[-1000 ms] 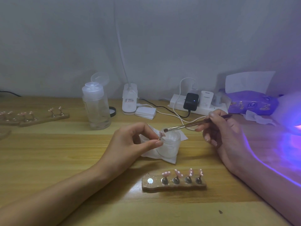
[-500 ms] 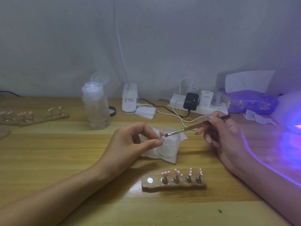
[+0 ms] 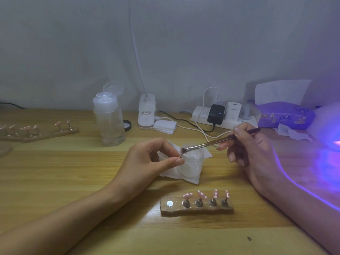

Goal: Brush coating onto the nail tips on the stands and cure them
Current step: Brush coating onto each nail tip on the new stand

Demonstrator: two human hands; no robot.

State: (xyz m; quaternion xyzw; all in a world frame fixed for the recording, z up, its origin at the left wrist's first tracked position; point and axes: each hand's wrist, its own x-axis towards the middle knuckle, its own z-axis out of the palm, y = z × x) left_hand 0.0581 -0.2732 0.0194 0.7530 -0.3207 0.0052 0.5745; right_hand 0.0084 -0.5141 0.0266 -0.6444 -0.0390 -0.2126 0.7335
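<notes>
Thumb and forefinger of the left hand (image 3: 152,159) pinch one held nail tip (image 3: 181,153), small, pale and blurred, above one white jar (image 3: 191,164). The right hand (image 3: 253,150) grips one brush (image 3: 211,143), its bristles touching that tip. The jar sits on a white wipe (image 3: 185,178). Just in front, one wooden stand (image 3: 196,209) carries four pink nail tips (image 3: 187,195) on metal pegs and one bare silver disc (image 3: 169,203). Further stands (image 3: 49,131) lie far left. A lamp (image 3: 331,137) glows violet at right.
</notes>
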